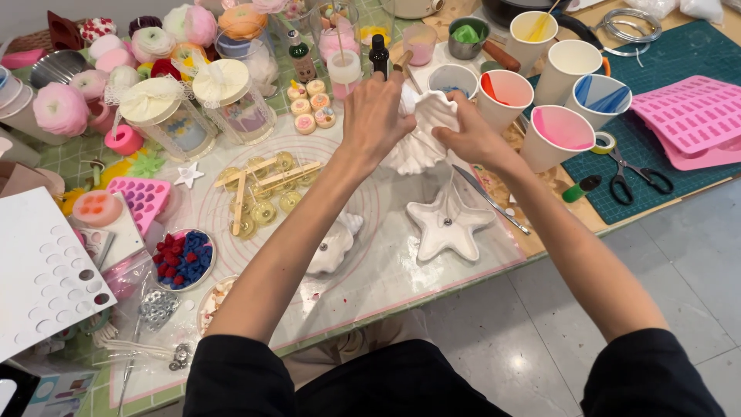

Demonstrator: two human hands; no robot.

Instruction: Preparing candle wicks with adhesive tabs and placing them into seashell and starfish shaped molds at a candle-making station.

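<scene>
Left hand [376, 116] and right hand [468, 133]: both arms stretched forward, fingers closed on a white shell dish [423, 131] mid-counter. Dish's underside hidden; star dish [448, 222] nearer the front edge.

2 hands [370, 120], 3 white shell dishes [424, 139], 1 scissors [629, 176], 2 pink moulds [695, 116]

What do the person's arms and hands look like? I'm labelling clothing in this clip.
Both arms are bare from the upper arm down, under short black sleeves. The left hand and right hand wear no gloves; no rings, watch or bracelets are visible.
</scene>
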